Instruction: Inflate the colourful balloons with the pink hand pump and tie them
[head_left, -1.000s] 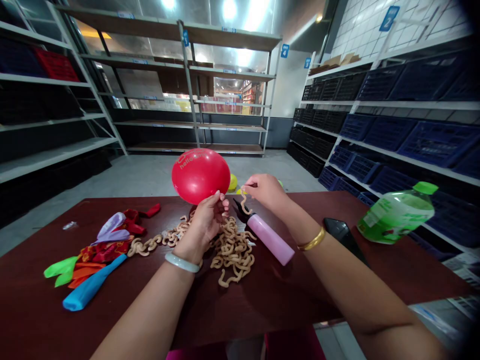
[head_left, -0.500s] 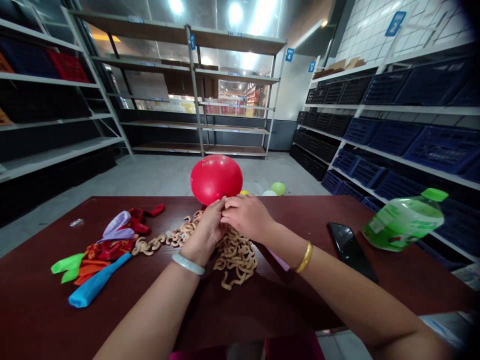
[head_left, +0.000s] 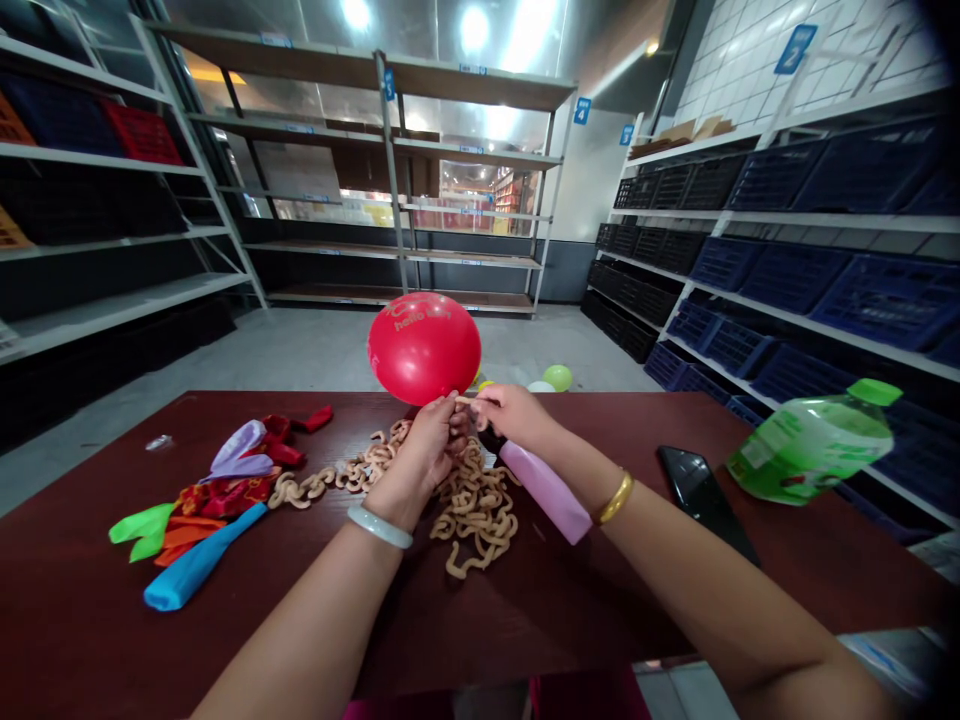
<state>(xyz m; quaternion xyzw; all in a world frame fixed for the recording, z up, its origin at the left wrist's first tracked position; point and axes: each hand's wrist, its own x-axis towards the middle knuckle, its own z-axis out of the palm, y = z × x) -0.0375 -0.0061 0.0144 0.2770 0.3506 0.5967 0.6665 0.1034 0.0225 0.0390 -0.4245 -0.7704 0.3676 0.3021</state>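
Observation:
An inflated red balloon (head_left: 424, 350) with printed lettering sits above the table's far edge. My left hand (head_left: 435, 440) is closed on its neck at the bottom. My right hand (head_left: 514, 415) pinches a tan rubber band (head_left: 466, 401), stretched sideways from the left fingers. Under both hands lies a heap of curled tan rubber bands (head_left: 476, 510), trailing off leftward. Beside my right wrist lies a purple tube-like object (head_left: 547, 492) with a dark end; its kind is unclear. The balloon's knot or opening is hidden by my fingers.
Left on the brown table (head_left: 300, 600) lie flat balloons: blue (head_left: 202, 560), green (head_left: 146, 530), lilac (head_left: 236, 452) and red (head_left: 281, 440). A black phone (head_left: 705, 500) and green bottle (head_left: 814, 445) are at right. Inflated balloons, including a green one (head_left: 557, 378), rest on the floor.
My right hand has drawn away to the right from the left, pulling the rubber band taut. The balloon has risen and tilted slightly left, showing more lettering. More of the purple object shows.

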